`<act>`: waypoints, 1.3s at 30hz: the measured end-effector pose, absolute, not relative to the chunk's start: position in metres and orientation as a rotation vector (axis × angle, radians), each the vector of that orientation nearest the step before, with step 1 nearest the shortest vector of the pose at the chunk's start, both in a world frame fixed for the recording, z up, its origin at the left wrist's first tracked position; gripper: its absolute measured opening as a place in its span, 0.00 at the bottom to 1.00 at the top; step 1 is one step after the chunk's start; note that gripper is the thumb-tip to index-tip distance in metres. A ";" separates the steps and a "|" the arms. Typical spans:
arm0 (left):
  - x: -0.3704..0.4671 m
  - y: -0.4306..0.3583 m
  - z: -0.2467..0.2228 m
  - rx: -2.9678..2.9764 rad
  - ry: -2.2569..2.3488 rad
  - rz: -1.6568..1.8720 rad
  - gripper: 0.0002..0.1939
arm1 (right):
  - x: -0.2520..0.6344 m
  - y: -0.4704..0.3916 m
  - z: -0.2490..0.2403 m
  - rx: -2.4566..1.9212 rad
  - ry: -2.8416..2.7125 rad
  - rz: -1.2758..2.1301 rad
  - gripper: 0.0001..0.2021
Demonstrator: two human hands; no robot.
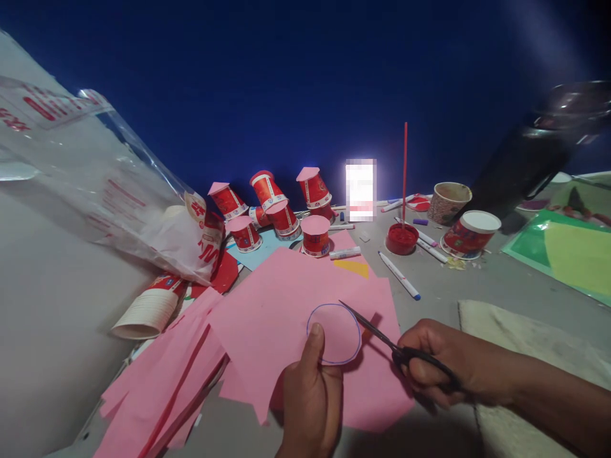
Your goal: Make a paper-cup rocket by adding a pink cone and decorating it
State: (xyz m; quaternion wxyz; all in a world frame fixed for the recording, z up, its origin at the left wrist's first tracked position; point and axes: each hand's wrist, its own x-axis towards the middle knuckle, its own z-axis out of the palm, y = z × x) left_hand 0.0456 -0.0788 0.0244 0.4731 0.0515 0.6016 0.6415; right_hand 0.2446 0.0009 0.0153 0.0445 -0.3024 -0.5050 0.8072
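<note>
My left hand [312,394] pinches a round piece of pink paper [340,334] with a blue pen line along its rim, thumb on top. My right hand [432,362] grips black-handled scissors [377,332] through the finger loops. Their tips point up and left, lying at the upper right edge of the paper circle. Whether the blades touch the paper I cannot tell. Beneath both lie larger pink sheets [267,299] on the grey table.
Red paper cups [315,238], several with pink tops, stand at the back. Behind my hands are markers [400,275] and a red lid with an upright stick [403,238]. Pink strips [167,388], stacked cups [147,312] and a plastic bag [119,184] are left; a cloth [525,356] lies right.
</note>
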 end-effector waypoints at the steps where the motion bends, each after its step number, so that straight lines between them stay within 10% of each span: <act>1: 0.045 -0.079 0.024 0.153 1.484 1.588 0.10 | 0.245 0.001 0.015 -0.924 -1.545 2.465 0.28; 39: 0.026 -0.080 0.028 0.172 1.461 1.397 0.24 | 0.259 0.013 0.009 -0.878 -1.675 2.495 0.29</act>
